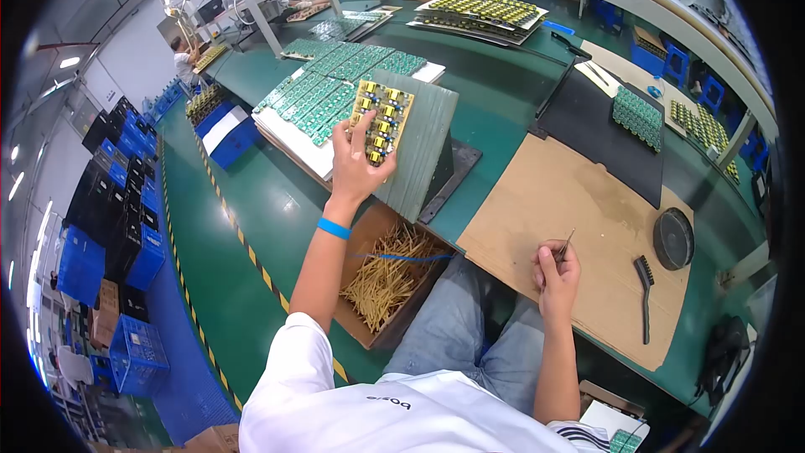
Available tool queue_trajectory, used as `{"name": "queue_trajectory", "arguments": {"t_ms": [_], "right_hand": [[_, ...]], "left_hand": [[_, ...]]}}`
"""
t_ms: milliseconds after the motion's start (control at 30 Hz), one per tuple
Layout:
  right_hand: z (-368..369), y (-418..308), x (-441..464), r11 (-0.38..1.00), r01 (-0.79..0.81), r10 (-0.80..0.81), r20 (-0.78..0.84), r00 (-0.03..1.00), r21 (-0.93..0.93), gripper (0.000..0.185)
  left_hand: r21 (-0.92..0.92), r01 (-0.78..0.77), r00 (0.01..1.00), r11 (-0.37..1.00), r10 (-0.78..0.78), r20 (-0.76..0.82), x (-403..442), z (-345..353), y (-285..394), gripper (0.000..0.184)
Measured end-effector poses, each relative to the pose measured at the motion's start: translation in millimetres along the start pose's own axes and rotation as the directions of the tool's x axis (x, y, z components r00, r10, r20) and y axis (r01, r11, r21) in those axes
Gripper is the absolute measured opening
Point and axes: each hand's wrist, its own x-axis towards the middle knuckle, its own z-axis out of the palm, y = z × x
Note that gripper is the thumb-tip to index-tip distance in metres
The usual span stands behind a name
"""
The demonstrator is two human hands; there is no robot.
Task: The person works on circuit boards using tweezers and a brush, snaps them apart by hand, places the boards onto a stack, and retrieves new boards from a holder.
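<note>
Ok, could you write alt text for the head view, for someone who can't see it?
A seated person's left hand holds a circuit board with yellow components in front of a slanted green panel; the right hand holds a thin pointed tool over brown cardboard. A black brush lies near a round dark dish.

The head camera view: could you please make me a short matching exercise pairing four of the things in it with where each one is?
Things:
1. circuit board with yellow parts
2. thin pointed tool
3. black brush
4. thin yellow strips

Places:
A. on the cardboard sheet, near the round black dish
B. in the open cardboard box
C. in the left hand
D. between the fingers of the right hand

Right pairs: 1-C, 2-D, 3-A, 4-B.
</note>
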Motion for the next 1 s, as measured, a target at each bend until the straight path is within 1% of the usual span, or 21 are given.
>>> {"name": "queue_trajectory", "arguments": {"t_ms": [33,133,167,200,233,267,300,367,400,467,533,633,667,733,800,900,933,1000], "right_hand": [[1,0,-1,1.000,0.003,-0.003,0.011,1.000,-0.007,0.011],[15,-5,-2,0.999,-0.018,0.019,0.032,0.999,-0.033,0.012],[24,-7,-3,0.999,-0.026,0.028,0.039,0.999,-0.043,0.012],[40,-5,-7,0.994,-0.007,0.016,0.084,0.996,-0.105,0.011],[61,-1,-15,0.986,0.016,0.006,0.129,0.992,-0.164,0.012],[84,-1,-20,0.976,0.078,-0.023,0.262,0.965,-0.202,0.013],[105,1,-25,0.963,0.140,-0.040,0.391,0.920,-0.230,0.015],[137,18,-29,0.949,0.131,0.022,0.476,0.879,-0.287,0.020],[150,31,-32,0.946,0.114,0.049,0.480,0.876,-0.304,0.020],[172,57,-31,0.984,-0.147,0.177,0.422,0.889,-0.104,0.021],[179,78,-34,0.975,-0.193,0.223,0.456,0.861,-0.112,0.020],[187,90,-41,0.956,-0.269,0.289,0.505,0.813,-0.116,0.016],[187,89,-42,0.943,-0.297,0.332,0.507,0.796,-0.151,0.016],[187,86,-44,0.911,-0.349,0.413,0.500,0.761,-0.220,0.017],[189,91,-50,0.895,-0.379,0.446,0.502,0.741,-0.235,0.016],[189,99,-53,0.869,-0.421,0.493,0.511,0.704,-0.259,0.016],[188,103,-53,0.889,-0.392,0.458,0.504,0.732,-0.238,0.016],[191,99,-55,0.923,-0.332,0.386,0.488,0.783,-0.196,0.015]], "left_hand": [[0.002,0.010,1.000,1.000,-0.010,0.000,-3,-4,-1,0.077],[0.027,0.001,0.995,1.000,0.002,-0.101,-12,-19,-4,0.081],[0.031,0.015,0.994,0.999,-0.012,-0.105,-20,-24,-2,0.081],[-0.267,0.134,0.984,0.954,-0.159,-0.075,-33,-28,4,0.084],[-0.537,0.240,0.958,0.809,-0.287,-0.005,-49,-31,12,0.088],[-0.749,0.327,0.916,0.576,-0.388,0.101,-65,-35,19,0.091],[-0.746,0.342,0.909,0.571,-0.402,0.109,-83,-39,26,0.091],[-0.809,0.426,0.861,0.406,-0.457,0.224,-121,-47,40,0.101],[-0.807,0.442,0.847,0.392,-0.480,0.231,-141,-48,48,0.101],[-0.776,0.505,0.809,0.379,-0.521,0.272,-170,-50,59,0.102],[-0.753,0.544,0.779,0.370,-0.556,0.289,-192,-56,57,0.103],[-0.620,0.552,0.814,0.558,-0.521,0.255,-216,-59,47,0.101],[-0.617,0.560,0.807,0.553,-0.534,0.253,-221,-61,46,0.101],[-0.647,0.587,0.787,0.487,-0.530,0.316,-229,-65,44,0.099],[-0.661,0.604,0.773,0.444,-0.529,0.350,-234,-69,45,0.098],[-0.719,0.690,0.634,0.090,-0.555,0.539,-242,-70,44,0.092],[-0.721,0.688,0.631,0.083,-0.559,0.538,-247,-70,41,0.092],[-0.737,0.642,0.582,-0.209,-0.493,0.647,-260,-72,29,0.087]]}}
